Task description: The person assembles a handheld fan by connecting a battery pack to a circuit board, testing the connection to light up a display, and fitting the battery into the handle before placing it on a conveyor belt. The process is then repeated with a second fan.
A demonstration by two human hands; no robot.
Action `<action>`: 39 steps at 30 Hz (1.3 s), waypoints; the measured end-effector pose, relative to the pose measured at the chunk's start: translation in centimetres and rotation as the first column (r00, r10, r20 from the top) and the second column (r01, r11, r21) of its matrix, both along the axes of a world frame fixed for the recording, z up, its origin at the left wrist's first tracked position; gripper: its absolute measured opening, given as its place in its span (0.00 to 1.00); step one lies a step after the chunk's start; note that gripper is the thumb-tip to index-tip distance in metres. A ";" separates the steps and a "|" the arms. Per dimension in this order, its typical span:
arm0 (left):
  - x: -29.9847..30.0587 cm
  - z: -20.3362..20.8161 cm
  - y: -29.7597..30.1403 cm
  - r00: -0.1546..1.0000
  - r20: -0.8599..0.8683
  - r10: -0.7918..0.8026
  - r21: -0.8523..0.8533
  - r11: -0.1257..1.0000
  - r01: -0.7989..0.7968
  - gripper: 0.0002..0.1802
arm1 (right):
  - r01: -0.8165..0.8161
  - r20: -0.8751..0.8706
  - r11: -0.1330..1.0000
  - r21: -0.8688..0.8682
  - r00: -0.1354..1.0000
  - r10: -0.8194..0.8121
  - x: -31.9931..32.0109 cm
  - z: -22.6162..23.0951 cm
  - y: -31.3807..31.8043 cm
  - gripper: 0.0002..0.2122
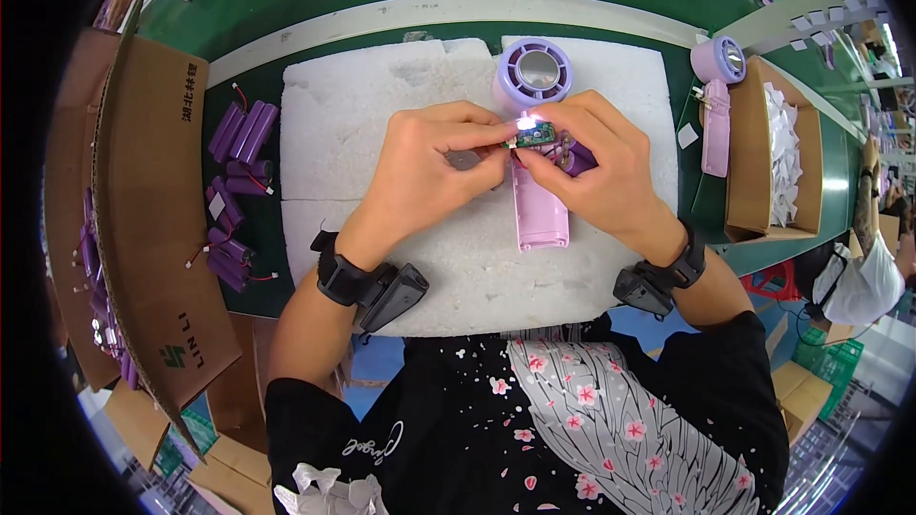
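Left hand (420,167) and right hand (611,164) pinch a circuit board (536,136) — over a pink casing (541,214).

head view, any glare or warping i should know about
Head view: white glare flares at the upper left of the green circuit board, washing out detail there; head view: the long pale strip bows upward, fisheye-style, and the picture's corners go black.

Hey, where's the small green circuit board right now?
In the head view, the small green circuit board is slightly right of upper centre, between the left hand and right hand, below the round lavender fan head.
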State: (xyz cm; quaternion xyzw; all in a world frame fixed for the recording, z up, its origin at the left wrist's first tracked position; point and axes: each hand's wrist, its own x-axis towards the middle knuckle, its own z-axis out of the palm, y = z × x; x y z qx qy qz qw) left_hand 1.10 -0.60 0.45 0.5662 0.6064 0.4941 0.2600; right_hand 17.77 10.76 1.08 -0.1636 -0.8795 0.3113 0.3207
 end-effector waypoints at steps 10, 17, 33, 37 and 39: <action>0.2 0.3 0.0 0.999 0.016 0.037 -0.046 0.998 -0.036 0.13 | 0.041 -0.012 0.999 0.008 0.999 -0.040 -0.2 -0.2 -0.3 0.15; 0.0 -0.3 0.1 1.000 0.022 0.008 -0.046 0.999 -0.007 0.15 | 0.054 0.008 0.996 -0.073 0.999 -0.054 -0.4 0.2 -0.6 0.13; 1.3 0.3 0.5 0.990 0.141 0.008 -0.222 0.975 0.024 0.21 | 0.040 0.090 0.991 -0.125 0.996 -0.029 0.1 1.3 -1.0 0.06; 1.4 0.4 0.4 0.991 0.136 0.016 -0.249 0.968 0.019 0.22 | 0.028 0.184 0.987 -0.156 0.983 0.001 0.5 1.6 -0.8 0.06; 1.4 0.2 0.4 0.990 0.138 -0.003 -0.224 0.974 0.034 0.22 | -0.006 0.220 0.989 -0.148 0.975 0.038 0.7 1.6 -0.7 0.06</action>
